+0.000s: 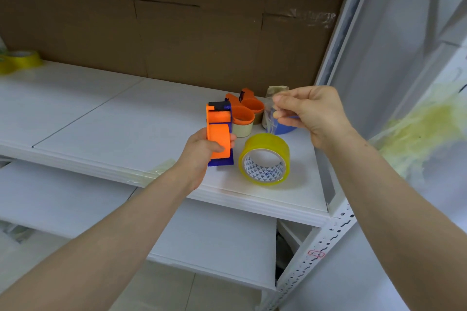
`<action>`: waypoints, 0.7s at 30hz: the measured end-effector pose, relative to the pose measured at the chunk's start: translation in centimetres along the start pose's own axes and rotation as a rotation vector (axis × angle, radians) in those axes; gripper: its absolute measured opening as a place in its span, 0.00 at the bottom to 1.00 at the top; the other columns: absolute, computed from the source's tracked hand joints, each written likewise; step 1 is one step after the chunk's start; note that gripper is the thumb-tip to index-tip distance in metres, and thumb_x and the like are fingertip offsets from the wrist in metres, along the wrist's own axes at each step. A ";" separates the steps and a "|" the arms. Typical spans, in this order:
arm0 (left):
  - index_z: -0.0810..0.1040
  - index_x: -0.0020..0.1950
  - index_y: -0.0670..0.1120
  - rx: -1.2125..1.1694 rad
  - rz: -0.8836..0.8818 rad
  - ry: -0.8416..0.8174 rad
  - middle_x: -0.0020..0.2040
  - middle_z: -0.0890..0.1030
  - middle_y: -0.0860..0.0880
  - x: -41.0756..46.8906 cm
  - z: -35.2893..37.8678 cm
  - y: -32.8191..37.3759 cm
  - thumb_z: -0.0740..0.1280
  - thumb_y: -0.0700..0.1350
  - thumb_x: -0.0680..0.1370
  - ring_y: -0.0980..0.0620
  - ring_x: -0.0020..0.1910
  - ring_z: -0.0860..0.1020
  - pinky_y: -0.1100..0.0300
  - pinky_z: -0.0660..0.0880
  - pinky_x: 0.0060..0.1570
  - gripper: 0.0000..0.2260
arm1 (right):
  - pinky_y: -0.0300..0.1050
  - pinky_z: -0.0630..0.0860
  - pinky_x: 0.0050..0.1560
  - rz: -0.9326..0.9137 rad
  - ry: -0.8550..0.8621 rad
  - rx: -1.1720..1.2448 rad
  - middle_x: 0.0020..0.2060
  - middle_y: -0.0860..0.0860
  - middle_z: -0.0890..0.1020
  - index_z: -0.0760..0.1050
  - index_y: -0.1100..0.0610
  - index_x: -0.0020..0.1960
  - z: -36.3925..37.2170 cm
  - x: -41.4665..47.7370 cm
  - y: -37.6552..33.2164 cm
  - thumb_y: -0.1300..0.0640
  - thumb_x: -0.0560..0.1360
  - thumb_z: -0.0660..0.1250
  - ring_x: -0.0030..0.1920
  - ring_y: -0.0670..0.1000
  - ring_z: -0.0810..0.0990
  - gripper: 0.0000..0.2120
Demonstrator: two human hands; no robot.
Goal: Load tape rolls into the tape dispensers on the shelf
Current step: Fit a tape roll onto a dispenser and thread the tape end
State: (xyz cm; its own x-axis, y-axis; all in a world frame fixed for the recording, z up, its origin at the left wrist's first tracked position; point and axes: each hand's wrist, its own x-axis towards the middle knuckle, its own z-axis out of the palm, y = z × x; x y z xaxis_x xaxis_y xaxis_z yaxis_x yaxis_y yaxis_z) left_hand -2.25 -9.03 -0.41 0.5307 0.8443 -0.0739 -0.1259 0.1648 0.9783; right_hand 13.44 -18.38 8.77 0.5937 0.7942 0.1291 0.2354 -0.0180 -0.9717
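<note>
Your left hand [202, 151] is curled tight around the orange and blue plastic tape dispenser [219, 134], thumb across its orange side, holding it upright at the front of the white shelf [101, 129], just beside the yellowish clear tape roll [264, 159] standing on edge. Farther in, your right hand [316, 113] pinches a strip of clear tape [271, 118] between thumb and fingertips, other fingers loosely bent. Behind it sit two more orange dispensers [246, 108] and a blue roll [286, 129].
</note>
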 end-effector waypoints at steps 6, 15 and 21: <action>0.77 0.52 0.46 -0.030 -0.057 -0.016 0.45 0.82 0.46 0.0 1.0 -0.1 0.66 0.49 0.71 0.47 0.45 0.79 0.47 0.74 0.57 0.12 | 0.34 0.78 0.31 -0.041 -0.049 0.063 0.23 0.48 0.80 0.80 0.58 0.38 0.2 -0.7 -1.9 0.64 0.72 0.71 0.25 0.43 0.78 0.04; 0.78 0.55 0.49 0.093 -0.005 -0.402 0.49 0.84 0.51 -1.6 1.1 -1.1 0.75 0.54 0.65 0.53 0.49 0.82 0.61 0.79 0.44 0.21 | 0.33 0.75 0.29 -0.012 -0.078 0.090 0.31 0.55 0.77 0.80 0.65 0.45 0.6 -0.7 -1.5 0.65 0.73 0.68 0.28 0.47 0.75 0.04; 0.76 0.49 0.51 0.115 0.064 -0.257 0.45 0.81 0.53 -2.6 1.5 -1.5 0.72 0.28 0.68 0.63 0.38 0.82 0.69 0.77 0.36 0.19 | 0.37 0.75 0.34 -0.018 -0.029 0.060 0.32 0.55 0.77 0.80 0.64 0.45 0.8 -0.5 -1.0 0.64 0.74 0.67 0.32 0.49 0.74 0.04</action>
State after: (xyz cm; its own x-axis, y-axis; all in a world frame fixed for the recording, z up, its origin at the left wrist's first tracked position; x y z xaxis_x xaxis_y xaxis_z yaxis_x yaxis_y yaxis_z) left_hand -2.21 -12.28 -1.42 0.7214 0.6920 0.0256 -0.0781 0.0445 0.9960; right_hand 12.29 -18.30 9.51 0.5674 0.8112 0.1419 0.1987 0.0324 -0.9795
